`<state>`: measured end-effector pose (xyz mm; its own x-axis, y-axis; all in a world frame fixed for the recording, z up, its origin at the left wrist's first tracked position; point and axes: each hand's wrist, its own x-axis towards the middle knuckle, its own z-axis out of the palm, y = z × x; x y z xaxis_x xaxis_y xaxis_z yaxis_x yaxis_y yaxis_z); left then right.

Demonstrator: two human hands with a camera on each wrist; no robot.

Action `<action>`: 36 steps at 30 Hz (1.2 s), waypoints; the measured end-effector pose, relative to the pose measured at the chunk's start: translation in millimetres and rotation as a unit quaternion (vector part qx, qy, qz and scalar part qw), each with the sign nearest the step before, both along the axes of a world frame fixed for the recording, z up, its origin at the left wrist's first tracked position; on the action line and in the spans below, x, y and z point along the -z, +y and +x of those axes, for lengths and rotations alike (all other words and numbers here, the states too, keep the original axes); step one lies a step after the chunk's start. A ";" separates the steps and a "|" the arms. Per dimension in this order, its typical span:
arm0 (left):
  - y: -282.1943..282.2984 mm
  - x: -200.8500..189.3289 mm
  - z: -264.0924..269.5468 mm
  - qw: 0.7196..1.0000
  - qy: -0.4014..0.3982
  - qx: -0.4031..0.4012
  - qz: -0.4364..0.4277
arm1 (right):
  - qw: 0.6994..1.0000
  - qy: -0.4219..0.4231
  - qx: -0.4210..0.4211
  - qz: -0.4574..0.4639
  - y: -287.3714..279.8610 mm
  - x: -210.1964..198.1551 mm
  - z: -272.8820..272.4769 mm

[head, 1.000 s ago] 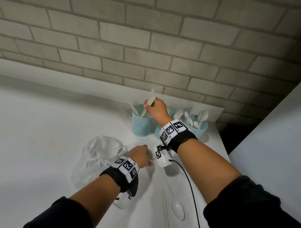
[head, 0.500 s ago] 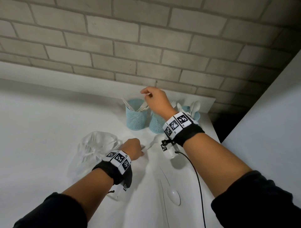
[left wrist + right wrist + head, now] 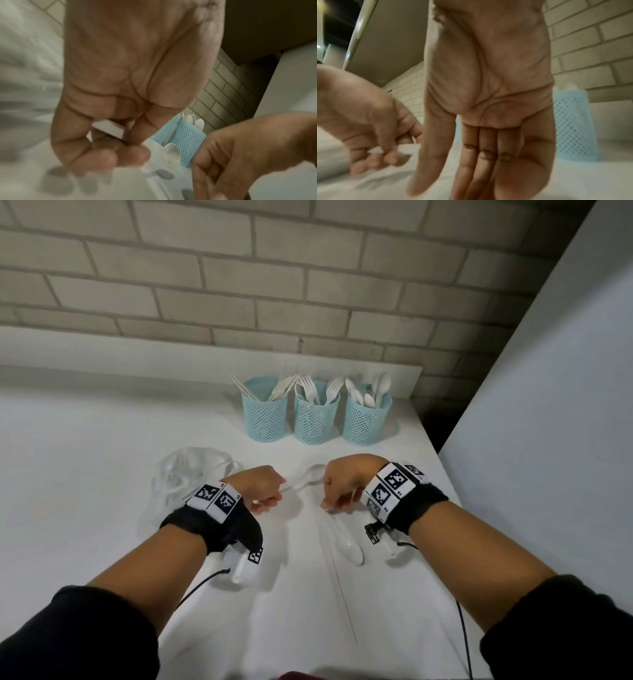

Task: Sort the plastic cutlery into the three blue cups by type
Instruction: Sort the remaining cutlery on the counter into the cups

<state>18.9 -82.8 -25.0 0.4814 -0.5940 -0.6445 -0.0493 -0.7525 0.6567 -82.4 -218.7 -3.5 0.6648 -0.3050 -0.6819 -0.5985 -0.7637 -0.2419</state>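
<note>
Three blue mesh cups stand in a row by the wall: the left cup point(image 3: 263, 414) holds knives, the middle cup point(image 3: 317, 416) forks, the right cup point(image 3: 366, 417) spoons. My left hand point(image 3: 265, 501) grips the handle of a white plastic spoon point(image 3: 306, 478), its bowl raised toward the cups. A second white spoon point(image 3: 347, 544) lies on the table. My right hand point(image 3: 330, 505) hangs over that spoon's handle end, fingers point(image 3: 479, 155) straight and pointing down, holding nothing.
A crumpled clear plastic bag point(image 3: 181, 477) with more cutlery lies left of my left hand. A white panel point(image 3: 548, 405) rises along the table's right edge. The brick wall closes the back.
My right hand let go of the knife at the left cup and came back down to the table beside the lying spoon. My left hand now holds a spoon off the table.
</note>
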 end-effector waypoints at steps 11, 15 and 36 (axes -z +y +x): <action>14.1 5.5 -26.2 1.000 0.005 -0.004 -0.008 | 0.992 -0.071 0.095 -0.045 29.6 10.9 -22.9; 18.6 10.0 -35.4 1.000 -0.005 0.015 -0.020 | 0.991 -0.039 0.125 0.006 32.4 12.7 -31.8; 33.4 29.5 -56.3 0.983 0.109 -0.053 -0.139 | 0.970 -0.160 0.185 -0.004 58.3 29.0 -35.4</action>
